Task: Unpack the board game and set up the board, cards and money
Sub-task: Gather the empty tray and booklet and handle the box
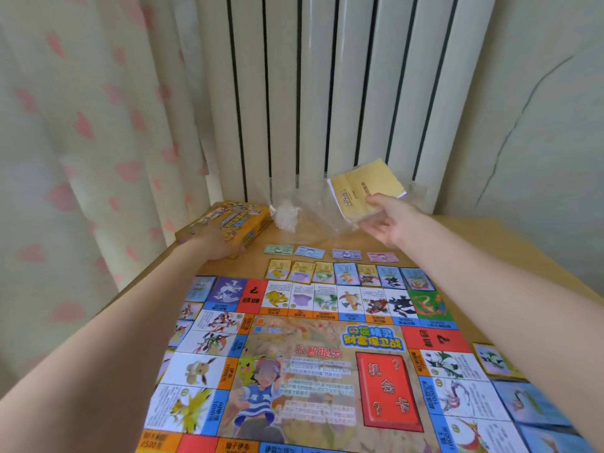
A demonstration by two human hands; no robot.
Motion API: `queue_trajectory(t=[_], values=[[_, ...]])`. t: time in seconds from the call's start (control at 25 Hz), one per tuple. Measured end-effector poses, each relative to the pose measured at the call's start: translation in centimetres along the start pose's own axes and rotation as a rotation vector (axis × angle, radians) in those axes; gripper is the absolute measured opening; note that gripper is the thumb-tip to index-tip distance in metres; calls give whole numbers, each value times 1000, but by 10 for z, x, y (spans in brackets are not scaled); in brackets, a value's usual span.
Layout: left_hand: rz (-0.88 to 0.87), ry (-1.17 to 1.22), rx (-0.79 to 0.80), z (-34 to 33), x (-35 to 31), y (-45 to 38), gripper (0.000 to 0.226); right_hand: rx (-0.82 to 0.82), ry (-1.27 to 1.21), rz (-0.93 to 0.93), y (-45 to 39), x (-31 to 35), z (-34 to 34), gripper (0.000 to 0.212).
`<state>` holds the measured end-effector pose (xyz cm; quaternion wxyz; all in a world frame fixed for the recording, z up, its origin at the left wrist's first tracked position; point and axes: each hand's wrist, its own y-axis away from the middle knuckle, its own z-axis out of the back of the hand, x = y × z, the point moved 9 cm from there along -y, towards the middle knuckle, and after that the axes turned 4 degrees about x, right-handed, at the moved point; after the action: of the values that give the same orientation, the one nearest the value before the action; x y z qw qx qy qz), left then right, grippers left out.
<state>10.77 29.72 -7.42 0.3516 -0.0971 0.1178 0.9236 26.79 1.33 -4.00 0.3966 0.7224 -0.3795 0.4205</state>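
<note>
The setup was far along. The board (327, 364) lay flat and unfolded across the near part of the table (483, 237), its printed title facing the person, its far edge running left to right. Just past that edge sat a row of cards (346, 273), and beyond them four small stacks of money (328, 253), spaced apart in a line parallel to the same edge.

The step in hand looked like clearing the leftovers. The right hand (389, 220) was raised above the far side of the table, thumb and fingers pinching a yellow booklet (366, 188) together with a clear plastic bag (313, 210). The booklet was tilted, its long axis slanting from lower left up toward the far right corner.

The left hand (222, 245) rested on the yellow box (228, 220) at the far left corner; whether its fingers curled round the box edge could not be told. The box's long axis ran diagonally toward the radiator (327, 93).

Next, the booklet and bag probably wanted putting into or beside the box.
</note>
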Motion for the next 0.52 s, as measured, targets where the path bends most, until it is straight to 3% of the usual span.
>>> queue_trajectory(t=[0.2,0.36,0.52], values=[[80,-142,53,-6,14,-14,112,59,45,-26,-5,-19,-31,37],[70,-213,30,-5,15,-23,112,84,93,-48,-12,-31,-46,27],[68,-210,110,-12,27,-39,116,89,111,-58,-17,-34,-47,18]])
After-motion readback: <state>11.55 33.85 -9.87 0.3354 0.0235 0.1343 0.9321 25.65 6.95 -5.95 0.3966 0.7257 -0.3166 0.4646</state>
